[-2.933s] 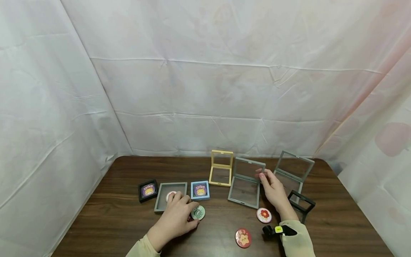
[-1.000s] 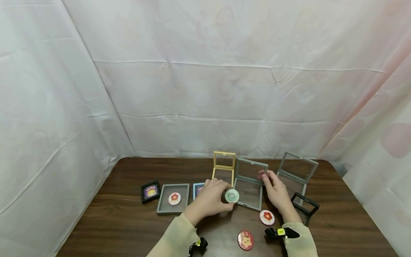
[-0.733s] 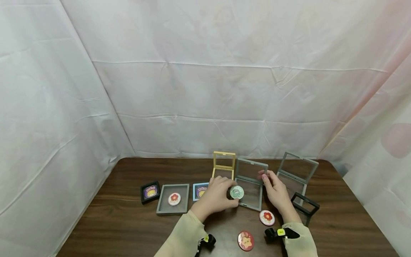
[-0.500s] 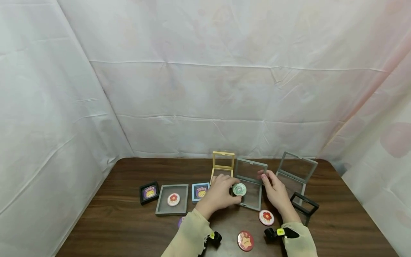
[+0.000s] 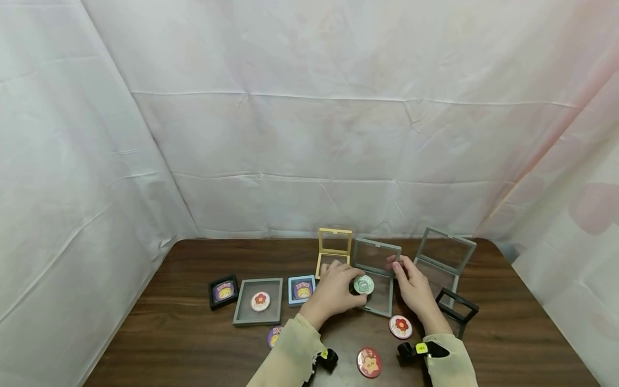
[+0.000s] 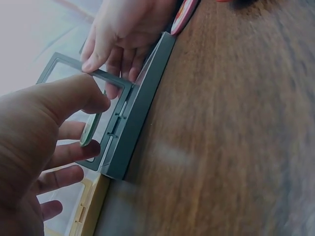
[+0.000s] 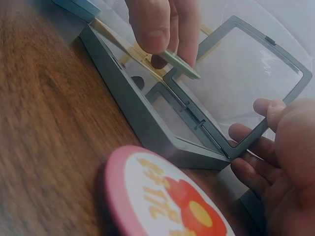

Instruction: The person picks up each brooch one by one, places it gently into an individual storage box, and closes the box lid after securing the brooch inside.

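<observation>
A green round pin badge (image 5: 364, 285) is pinched by its edge between the thumb and fingers of my left hand (image 5: 333, 290). It hovers over the base of a grey hinged display frame (image 5: 392, 298) with clear film windows. My right hand (image 5: 415, 290) holds the side of that frame's raised lid, thumb on one face and fingers behind, as the right wrist view shows at the lid rim (image 7: 290, 96). Seen from the left wrist, the badge (image 6: 90, 129) is tilted nearly edge-on and apart from the frame base (image 6: 138, 118).
Behind stands an open yellow frame (image 5: 334, 251); at right, an open grey frame (image 5: 451, 236) and black frame (image 5: 461, 297). Left lie frames with badges: black (image 5: 211, 295), grey (image 5: 237, 309), blue (image 5: 291, 293). Loose badges: flower (image 5: 401, 327), red star (image 5: 369, 363), purple (image 5: 273, 336), partly under the left sleeve.
My left hand has picked the green badge off the table and carried it right, over the grey frame. The right hand has stayed at the lid.
</observation>
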### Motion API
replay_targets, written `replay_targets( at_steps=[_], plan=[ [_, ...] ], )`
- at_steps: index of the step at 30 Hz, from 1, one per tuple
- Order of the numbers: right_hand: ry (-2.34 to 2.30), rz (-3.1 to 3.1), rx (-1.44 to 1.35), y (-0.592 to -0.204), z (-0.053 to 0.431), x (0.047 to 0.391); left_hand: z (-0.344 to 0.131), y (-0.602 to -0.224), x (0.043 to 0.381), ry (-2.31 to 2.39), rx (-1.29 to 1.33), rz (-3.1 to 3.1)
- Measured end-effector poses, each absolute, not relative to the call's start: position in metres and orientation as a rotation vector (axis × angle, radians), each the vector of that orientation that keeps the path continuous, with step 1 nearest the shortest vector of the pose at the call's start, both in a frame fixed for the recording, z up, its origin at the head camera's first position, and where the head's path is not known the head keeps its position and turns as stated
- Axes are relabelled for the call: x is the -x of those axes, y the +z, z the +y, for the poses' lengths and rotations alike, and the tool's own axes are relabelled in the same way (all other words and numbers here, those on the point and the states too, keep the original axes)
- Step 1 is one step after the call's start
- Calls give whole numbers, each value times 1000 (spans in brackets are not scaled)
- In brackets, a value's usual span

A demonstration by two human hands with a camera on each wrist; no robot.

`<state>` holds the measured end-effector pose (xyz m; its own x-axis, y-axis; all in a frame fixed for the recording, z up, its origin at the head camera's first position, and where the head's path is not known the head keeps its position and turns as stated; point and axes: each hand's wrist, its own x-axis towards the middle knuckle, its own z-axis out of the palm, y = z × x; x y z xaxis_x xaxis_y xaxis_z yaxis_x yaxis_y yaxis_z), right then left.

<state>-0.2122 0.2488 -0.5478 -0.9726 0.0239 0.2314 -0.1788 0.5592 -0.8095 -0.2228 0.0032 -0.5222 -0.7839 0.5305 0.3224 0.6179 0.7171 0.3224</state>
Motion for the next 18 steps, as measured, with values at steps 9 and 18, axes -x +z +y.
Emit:
replay_targets(
  at_steps=[9,18],
  plan=[
    [1381,-2568,-164,-545,247,213,2,-523,221,-623,883,-2743],
    [1346,-2588,-165,-545,249,212,7,-526,221,-584,891,-2750]
  ],
)
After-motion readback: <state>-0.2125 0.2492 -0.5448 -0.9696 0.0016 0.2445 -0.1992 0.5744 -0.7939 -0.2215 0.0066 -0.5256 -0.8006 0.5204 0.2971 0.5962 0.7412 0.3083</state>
